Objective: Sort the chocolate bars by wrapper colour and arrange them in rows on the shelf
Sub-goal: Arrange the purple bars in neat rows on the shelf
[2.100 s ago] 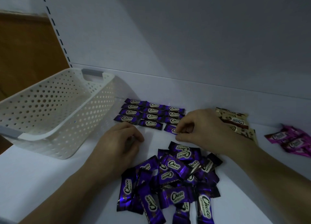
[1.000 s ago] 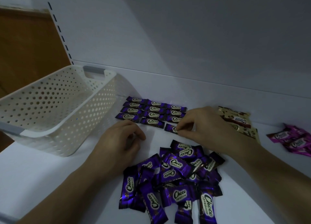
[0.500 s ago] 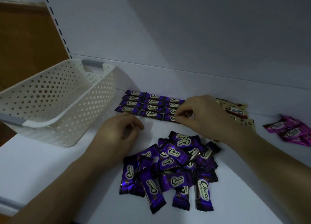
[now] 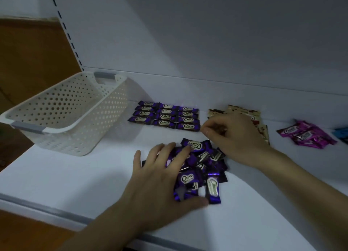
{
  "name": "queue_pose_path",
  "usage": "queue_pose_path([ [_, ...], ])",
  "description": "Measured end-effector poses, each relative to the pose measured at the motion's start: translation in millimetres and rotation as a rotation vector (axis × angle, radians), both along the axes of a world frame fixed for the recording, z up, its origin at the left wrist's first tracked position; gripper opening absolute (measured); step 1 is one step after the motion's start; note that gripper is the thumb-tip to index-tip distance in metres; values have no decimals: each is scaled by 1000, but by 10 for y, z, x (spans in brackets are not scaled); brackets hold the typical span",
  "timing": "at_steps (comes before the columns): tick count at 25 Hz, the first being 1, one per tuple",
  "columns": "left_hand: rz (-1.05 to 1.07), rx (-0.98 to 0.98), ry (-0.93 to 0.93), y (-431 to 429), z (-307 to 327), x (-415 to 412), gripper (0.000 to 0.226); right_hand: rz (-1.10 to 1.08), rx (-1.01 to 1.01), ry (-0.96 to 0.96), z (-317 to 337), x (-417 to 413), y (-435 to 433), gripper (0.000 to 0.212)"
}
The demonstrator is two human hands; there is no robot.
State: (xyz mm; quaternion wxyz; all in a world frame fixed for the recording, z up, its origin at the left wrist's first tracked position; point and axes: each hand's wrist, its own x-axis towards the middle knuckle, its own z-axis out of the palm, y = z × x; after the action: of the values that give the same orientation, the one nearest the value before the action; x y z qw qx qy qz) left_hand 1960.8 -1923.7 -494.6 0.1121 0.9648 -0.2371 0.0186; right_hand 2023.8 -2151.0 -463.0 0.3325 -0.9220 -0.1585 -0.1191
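Purple-wrapped bars point(image 4: 165, 116) lie in neat rows of three at the back of the white shelf point(image 4: 75, 175). In front of them sits a loose pile of purple bars point(image 4: 205, 156). My left hand point(image 4: 160, 179) rests spread on the left side of that pile, fingers straight, thumb at its near edge. My right hand point(image 4: 235, 139) hovers just right of the rows with fingers loosely curled and nothing visible in them. Behind it lies a beige-wrapped group point(image 4: 243, 110), partly hidden by the hand.
A white perforated basket point(image 4: 66, 115) stands at the left of the shelf. Pink-wrapped bars point(image 4: 305, 135) lie at the right, and a blue wrapper point(image 4: 341, 133) shows at the frame's edge. The shelf's grey front lip point(image 4: 37, 205) runs along the near side.
My right hand has let go of a purple bar at the right end of the front row and drawn back right. My left hand has opened and moved onto the loose pile.
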Motion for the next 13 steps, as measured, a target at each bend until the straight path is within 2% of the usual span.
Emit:
queue_pose_path([
  [4, -15, -91, -135, -13, -96, 88, 68, -79, 44, -33, -101, -110, 19, 11],
  [10, -24, -198, -136, -63, 26, 164, 42, -102, 45, -88, -66, -164, 12, 12],
  [13, 1, -307, -160, -36, 72, 238, 18, -113, 75, -117, -34, -176, -25, 13],
])
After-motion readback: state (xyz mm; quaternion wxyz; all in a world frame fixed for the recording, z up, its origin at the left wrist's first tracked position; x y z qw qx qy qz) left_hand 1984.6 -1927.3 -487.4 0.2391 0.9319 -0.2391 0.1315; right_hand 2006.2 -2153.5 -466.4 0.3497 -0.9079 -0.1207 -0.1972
